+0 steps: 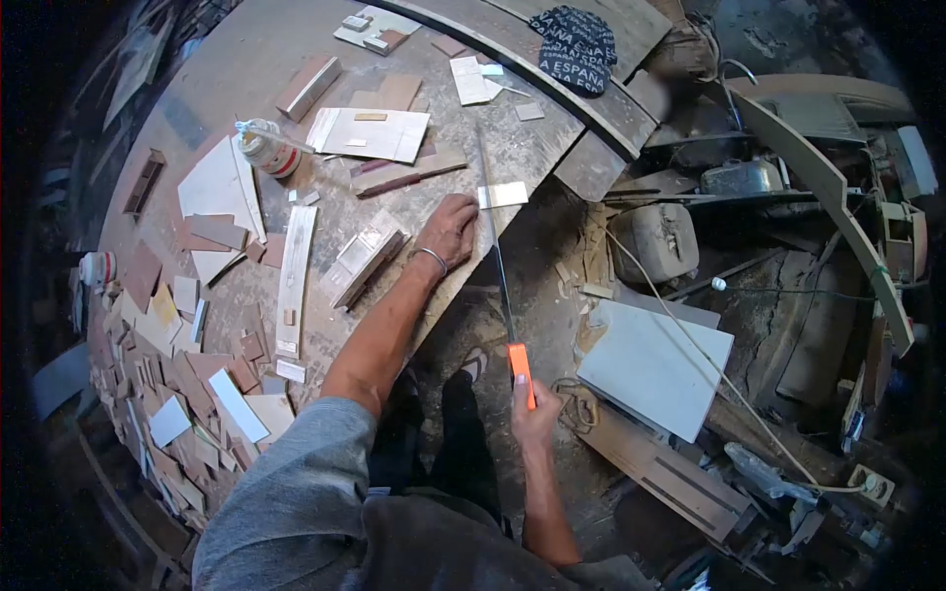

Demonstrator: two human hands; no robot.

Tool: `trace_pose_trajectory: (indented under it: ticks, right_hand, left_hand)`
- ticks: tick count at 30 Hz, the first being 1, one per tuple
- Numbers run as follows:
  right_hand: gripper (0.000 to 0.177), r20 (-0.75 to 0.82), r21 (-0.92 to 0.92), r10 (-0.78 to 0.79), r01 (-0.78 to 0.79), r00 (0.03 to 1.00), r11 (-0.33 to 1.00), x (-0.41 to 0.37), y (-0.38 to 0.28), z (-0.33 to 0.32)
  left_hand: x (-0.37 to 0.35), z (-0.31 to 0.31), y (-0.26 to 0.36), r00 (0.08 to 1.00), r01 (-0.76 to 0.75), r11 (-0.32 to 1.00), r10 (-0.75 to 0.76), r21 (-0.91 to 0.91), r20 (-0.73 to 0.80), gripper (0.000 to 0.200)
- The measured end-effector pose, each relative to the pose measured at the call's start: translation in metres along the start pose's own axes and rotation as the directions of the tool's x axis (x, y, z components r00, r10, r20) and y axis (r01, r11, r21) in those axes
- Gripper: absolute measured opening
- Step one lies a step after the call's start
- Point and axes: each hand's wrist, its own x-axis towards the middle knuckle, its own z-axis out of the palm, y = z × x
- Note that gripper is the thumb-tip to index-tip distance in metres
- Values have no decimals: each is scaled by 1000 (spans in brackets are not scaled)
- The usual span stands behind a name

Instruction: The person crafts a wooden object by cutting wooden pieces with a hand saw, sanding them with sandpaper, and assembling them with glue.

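My right hand (535,416) is wrapped round the orange handle of a handsaw (519,360), out past the table edge. Its long thin blade runs up and away over the table and crosses a small pale strip of wood (507,194) near that strip's left end. The strip juts slightly over the table's edge. My left hand (448,232), with a bracelet at the wrist, rests on the table with its fingers curled against the strip's left end, close beside the blade. Just left of this hand lies a small block of stacked wood pieces (367,258).
A glue bottle (271,150), a dark slim stick (409,181) and a pale board (379,133) lie on the worktable (448,108). Many offcuts are heaped at its left. A printed cap (574,51) sits at the far edge. Right, below, are a white panel (655,364) and a jerrycan (653,243).
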Motion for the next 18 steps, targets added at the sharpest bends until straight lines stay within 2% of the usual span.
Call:
trace_pose_trajectory:
  ticks: [4,5,8,11,14,16,17,18]
  right_hand:
    - [46,18,46,27,-28,999,999,8,3,-2]
    - [46,21,47,30,-31,999,998,5,3,-1]
    - [45,42,35,53,-54,998,998,2,13,1]
    - [44,25,68,78,-80,997,994,-1,13,1]
    - [45,21,20,120,-120,993,993,0,11,-3]
    - [45,27,17,100,-101,995,995,11,1,1]
    - [45,32,12,101,-101,994,995,11,-4,0]
    - [45,42,12,100,-101,994,995,10,-8,-3]
  left_hand:
    - [10,-3,8,997,61,998,-61,-15,-52,26]
    - [15,-2,7,999,37,999,-37,3,0,27]
    - [17,9,-13,999,44,999,-44,-10,1,28]
    - [21,5,-10,999,45,999,-45,8,27,28]
    - [21,4,-13,997,48,998,-46,-42,54,27]
    - [24,2,-10,998,36,999,-35,-13,47,29]
    - [26,0,-10,999,-10,997,7,71,45,28]
    - [26,-1,-8,999,8,999,-10,49,50,28]
